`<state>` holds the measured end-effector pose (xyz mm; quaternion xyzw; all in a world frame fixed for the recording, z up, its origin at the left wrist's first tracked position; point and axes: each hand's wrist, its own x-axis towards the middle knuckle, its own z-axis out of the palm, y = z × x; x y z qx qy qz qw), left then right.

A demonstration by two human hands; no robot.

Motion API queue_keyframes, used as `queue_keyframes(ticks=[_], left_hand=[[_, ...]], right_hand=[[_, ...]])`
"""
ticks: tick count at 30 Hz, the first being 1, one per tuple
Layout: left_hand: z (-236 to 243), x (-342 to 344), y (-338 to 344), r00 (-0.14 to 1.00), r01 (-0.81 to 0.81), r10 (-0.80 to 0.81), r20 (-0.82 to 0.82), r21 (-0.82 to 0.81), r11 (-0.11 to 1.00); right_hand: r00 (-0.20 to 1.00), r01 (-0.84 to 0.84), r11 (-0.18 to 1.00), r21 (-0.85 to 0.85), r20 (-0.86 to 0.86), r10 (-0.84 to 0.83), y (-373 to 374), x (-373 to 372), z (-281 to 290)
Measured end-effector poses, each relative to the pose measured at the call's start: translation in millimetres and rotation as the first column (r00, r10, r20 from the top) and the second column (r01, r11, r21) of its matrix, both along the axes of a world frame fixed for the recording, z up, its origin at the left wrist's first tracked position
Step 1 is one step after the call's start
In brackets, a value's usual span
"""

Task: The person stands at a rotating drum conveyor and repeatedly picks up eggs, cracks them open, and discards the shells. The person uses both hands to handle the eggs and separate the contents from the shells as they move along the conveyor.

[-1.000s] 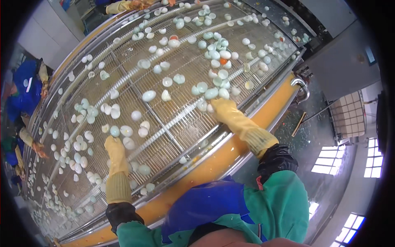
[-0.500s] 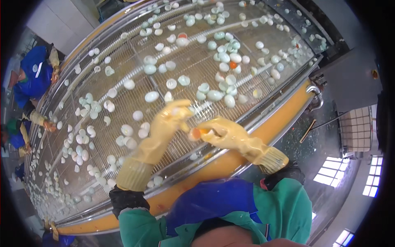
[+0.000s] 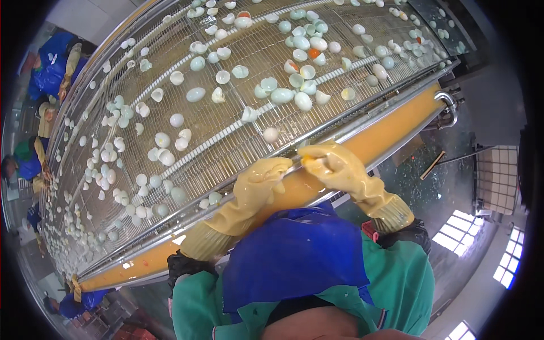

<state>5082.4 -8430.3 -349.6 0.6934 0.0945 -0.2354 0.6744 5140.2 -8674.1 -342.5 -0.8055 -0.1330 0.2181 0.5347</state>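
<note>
Both my hands wear long tan rubber gloves. My left hand (image 3: 262, 180) is closed, its fingers curled over the near rim of the grated table and the gutter of orange egg liquid (image 3: 306, 184). Whatever it may hold is hidden. Just to its right, my right hand (image 3: 331, 164) is also closed above the gutter, with orange-yellow egg at its fingertips; I cannot make out what lies inside. The fingertips of both hands face each other with a small gap between. Beyond them, a pale round egg or eggshell (image 3: 271, 135) rests on the wire grate (image 3: 226, 150).
Many pale green and white eggshells (image 3: 281, 96) lie scattered over the grate, one beside an orange yolk (image 3: 313, 53). A curved metal pipe (image 3: 449, 107) stands at the gutter's right end. Co-workers in blue aprons (image 3: 52, 65) work along the far left side.
Both hands have drawn back from over the grate to the gutter nearer my body. The orange yolk and pale shell seen at my right fingers are no longer visible there. The view has shifted.
</note>
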Motion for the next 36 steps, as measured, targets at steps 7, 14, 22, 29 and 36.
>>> queue_keyframes(ticks=[7,14,22,29,36], left_hand=[[-12.6,-1.8,-20.2,0.958,-0.27,0.227,-0.174,-0.294,0.917],[-16.9,-17.2,-27.6,0.962,0.205,-0.241,0.124,0.251,0.946],[0.2,6.9,-68.0,0.909,0.367,-0.414,0.046,0.382,0.848],[-29.1,28.9,-104.6,0.861,0.468,-0.504,-0.068,0.495,0.732],[-32.1,49.1,-144.6,0.751,0.434,-0.66,-0.02,0.768,0.47]], right_hand=[[0.648,0.271,0.924,-0.271,0.761,0.033,-16.8,84.1,-14.2],[0.853,-0.457,0.724,-0.518,-0.023,0.522,93.3,99.7,-31.9],[0.919,-0.312,0.941,0.132,-0.209,0.334,43.6,100.4,-33.1],[0.918,-0.371,0.925,-0.081,0.122,0.378,-88.6,68.0,-19.7],[0.984,-0.18,0.972,0.152,0.014,0.18,-133.9,44.4,-40.0]])
